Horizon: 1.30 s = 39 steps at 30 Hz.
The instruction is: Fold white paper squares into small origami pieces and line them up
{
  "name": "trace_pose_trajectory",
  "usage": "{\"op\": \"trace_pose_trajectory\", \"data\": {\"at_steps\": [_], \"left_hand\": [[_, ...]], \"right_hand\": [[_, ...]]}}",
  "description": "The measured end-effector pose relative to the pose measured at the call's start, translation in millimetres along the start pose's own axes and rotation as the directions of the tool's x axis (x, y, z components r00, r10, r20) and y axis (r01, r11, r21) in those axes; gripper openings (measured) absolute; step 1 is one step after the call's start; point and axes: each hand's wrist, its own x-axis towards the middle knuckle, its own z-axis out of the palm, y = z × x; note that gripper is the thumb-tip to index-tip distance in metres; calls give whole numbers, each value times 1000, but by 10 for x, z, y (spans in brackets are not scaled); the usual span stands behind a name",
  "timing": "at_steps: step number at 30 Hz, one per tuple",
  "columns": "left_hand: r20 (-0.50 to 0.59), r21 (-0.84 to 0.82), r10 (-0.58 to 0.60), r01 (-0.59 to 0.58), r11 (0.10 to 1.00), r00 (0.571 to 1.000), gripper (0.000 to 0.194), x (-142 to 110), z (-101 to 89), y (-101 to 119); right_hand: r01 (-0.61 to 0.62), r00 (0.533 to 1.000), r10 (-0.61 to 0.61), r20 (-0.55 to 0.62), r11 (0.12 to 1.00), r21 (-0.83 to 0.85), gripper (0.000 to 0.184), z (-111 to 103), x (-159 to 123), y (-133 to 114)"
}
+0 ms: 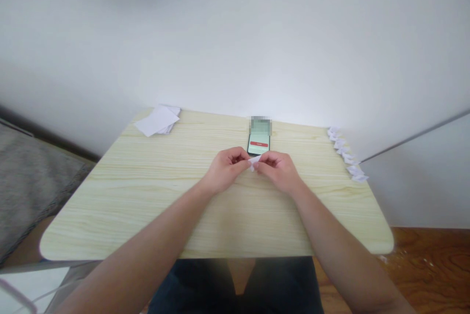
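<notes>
A small piece of folded white paper (254, 160) is pinched between my two hands, above the middle of the table. My left hand (228, 169) grips its left side with thumb and fingertips. On the other side my right hand (277, 169) holds it the same way, fingers curled. Parts of the paper are hidden behind my fingertips, so its exact folded shape is hard to make out. Just beyond my hands lies a phone (259, 143) with a lit green screen and a red bar; its upper part is blurred out.
A pale wood-grain table (147, 196) spans the view, its far edge near a white wall (235, 49). At the back left lies a stack of white paper sheets (158, 120). Several small folded paper pieces (345, 152) form a row along the right edge.
</notes>
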Motion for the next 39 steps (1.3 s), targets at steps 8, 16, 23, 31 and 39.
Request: {"op": "trace_pose_trajectory", "data": {"at_steps": [8, 16, 23, 31, 39], "left_hand": [[-25, -6, -10, 10, 1000, 1000, 13, 1, 8, 36], [-12, 26, 45, -44, 999, 999, 18, -3, 6, -12], [-4, 57, 53, -52, 997, 999, 22, 0, 5, 3], [4, -23, 41, -41, 999, 999, 22, 24, -24, -34], [66, -172, 33, -21, 985, 997, 21, 49, -59, -64]], "right_hand": [[11, 999, -12, 39, 1000, 25, 17, 4, 9, 27], [-4, 999, 2, 52, 999, 50, 20, -12, 15, 35], [14, 999, -18, 45, 996, 84, 20, -21, 26, 21], [58, 996, -66, 57, 989, 134, 19, -48, 32, 21], [73, 990, -96, 107, 976, 204, 21, -66, 37, 26]]}}
